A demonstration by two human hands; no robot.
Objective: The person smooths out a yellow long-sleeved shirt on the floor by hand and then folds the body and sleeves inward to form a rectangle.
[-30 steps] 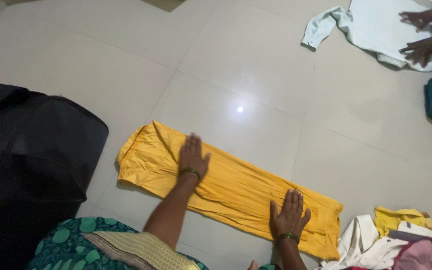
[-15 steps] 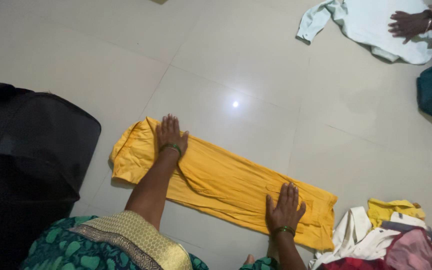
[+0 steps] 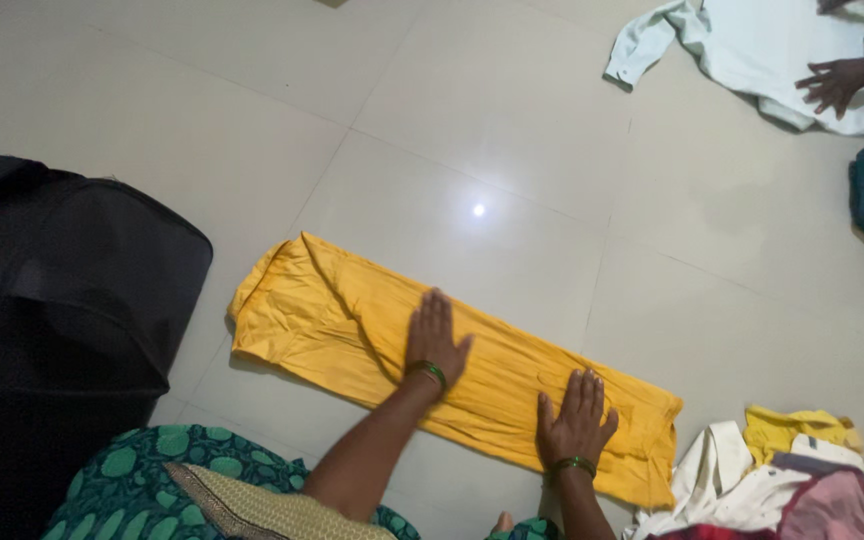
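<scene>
A long yellow garment, folded into a narrow strip, lies on the pale tiled floor and runs from the middle left of the frame down toward the lower right. Both hands lie flat on it with fingers spread wide, gripping nothing. The left hand presses near the middle of the strip; the right hand presses closer to its lower right end. Each wrist carries a green bangle. A black bag fills the left edge of the frame, just beside the garment's left end. A heap of mixed clothes sits in the lower right corner, near the strip's other end. In the upper right, another person's hand rests on a pale blue shirt spread on the floor, well apart from the yellow garment.
</scene>
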